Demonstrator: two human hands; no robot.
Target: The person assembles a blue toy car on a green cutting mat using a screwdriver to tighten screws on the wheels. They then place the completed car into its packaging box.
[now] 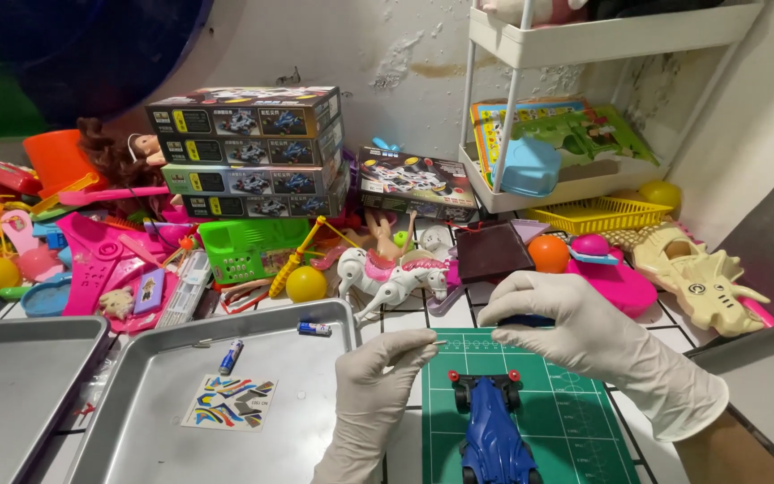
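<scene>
A: How far along are you with the blue toy car (492, 428)?

B: By my reading, about midway. The car lies on the green cutting mat (575, 412) with its body on and two red hubs at the front, but you've got a thin metal pin (441, 341) pinched in your left hand (376, 381), not yet fitted. The sticker sheet (230, 401) and two small batteries (231, 356) lie unused in the steel tray (136, 430) beside the mat.

A: And your hands?

B: Both gloved, raised just above the car's front. Your left thumb and forefinger are closed narrow on the pin, its tip pointing toward your right hand (584, 336). Your right fingers curl down over something small and dark; what it is, I cannot tell.

A: Around you?

B: A white toy horse (387, 276), a yellow ball (305, 284) and stacked kit boxes (253, 148) behind.
</scene>
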